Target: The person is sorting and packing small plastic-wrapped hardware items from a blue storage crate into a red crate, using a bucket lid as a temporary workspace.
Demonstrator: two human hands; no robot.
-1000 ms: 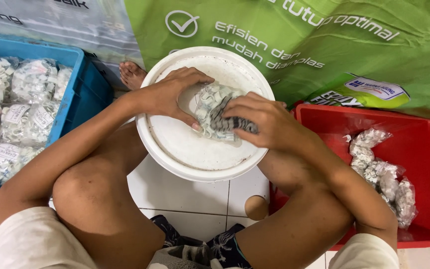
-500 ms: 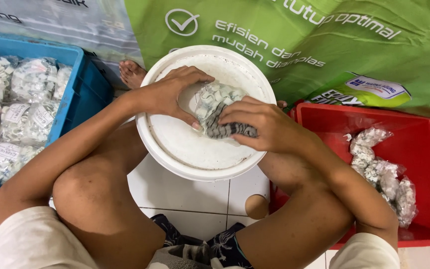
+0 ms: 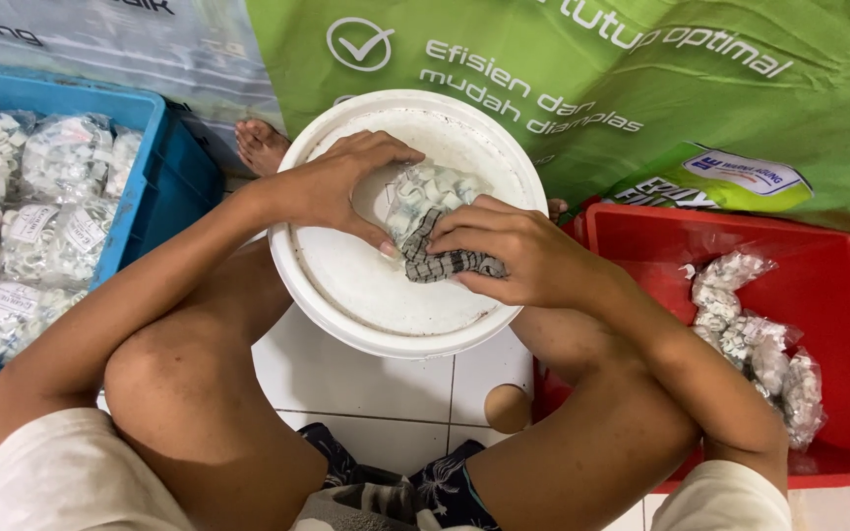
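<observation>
Green sheeting (image 3: 641, 88) fills the upper right of the frame above the white tiled floor (image 3: 386, 393). Left, a blue crate (image 3: 150, 167) holds filled bags; right, a red crate (image 3: 828, 295) holds a few more. At centre sits a white bucket lid (image 3: 366, 285). The left hand (image 3: 332, 187) is clamped on a clear bag of white pieces (image 3: 425, 197) lying there. The right hand (image 3: 518, 251), closed on a checked cloth (image 3: 450, 264), has slid lower across the bag since a second ago, so the wiping seems ongoing.
</observation>
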